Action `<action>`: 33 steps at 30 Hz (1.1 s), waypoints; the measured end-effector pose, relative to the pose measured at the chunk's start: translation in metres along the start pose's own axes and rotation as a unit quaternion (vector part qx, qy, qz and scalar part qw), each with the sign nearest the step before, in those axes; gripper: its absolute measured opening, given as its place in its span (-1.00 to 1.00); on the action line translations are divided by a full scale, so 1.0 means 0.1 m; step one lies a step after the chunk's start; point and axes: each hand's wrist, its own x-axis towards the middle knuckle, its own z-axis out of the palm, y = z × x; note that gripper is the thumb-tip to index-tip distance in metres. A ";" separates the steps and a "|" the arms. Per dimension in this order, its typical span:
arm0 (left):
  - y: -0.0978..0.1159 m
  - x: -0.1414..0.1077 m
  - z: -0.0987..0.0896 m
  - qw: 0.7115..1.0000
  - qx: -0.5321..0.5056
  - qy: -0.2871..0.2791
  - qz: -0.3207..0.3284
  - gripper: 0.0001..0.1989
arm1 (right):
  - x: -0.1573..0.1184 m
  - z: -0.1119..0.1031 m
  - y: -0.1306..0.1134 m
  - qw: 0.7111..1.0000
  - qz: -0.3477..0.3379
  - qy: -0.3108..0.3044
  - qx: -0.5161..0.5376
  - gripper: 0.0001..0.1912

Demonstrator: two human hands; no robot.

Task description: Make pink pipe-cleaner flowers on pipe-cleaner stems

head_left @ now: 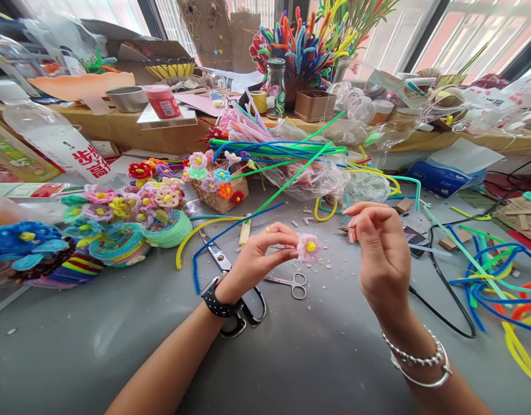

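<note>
Barred windows run behind a grey worktop, with a crowded tan ledge between. On the ledge, a dense bunch of multicoloured fuzzy stems stands upright near a glass bottle. Lower down, green and blue stems lie across clear plastic bags; more loose stems tangle at far right.

Worktop, left side: decorated round pieces topped with fuzzy flowers; beside them, a small woven basket of flowers. Large black-handled scissors lie partly under the left wrist.

Left hand: pinched nearly closed, thumb and fingers on the left edge of a pink flower. Right hand: raised right of the flower and apart from it, fingers curled, partly open. A small dark tip shows at its fingertips; cannot tell whether it is gripped.

Small metal scissors lie just below the flower in view, ring handles to the right.

Pink flower: above mid-worktop, between the hands; yellow centre faces the camera. Outline roughly round, no clear long axis; stem direction cannot be told. Pale scraps scattered nearby.
</note>
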 end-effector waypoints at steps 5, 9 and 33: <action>0.00 -0.01 -0.01 1.000 0.005 0.009 0.007 -0.92 | 0.05 -0.06 0.03 0.997 0.020 0.066 0.020 -0.85; 0.01 -0.01 -0.01 0.999 0.021 0.032 0.010 -0.93 | 0.09 -0.12 0.06 0.996 0.016 0.083 0.003 -0.79; -0.01 0.01 0.00 0.992 -0.050 0.116 -0.001 -0.92 | 0.07 -0.06 0.16 0.969 0.023 -0.182 -0.168 -0.76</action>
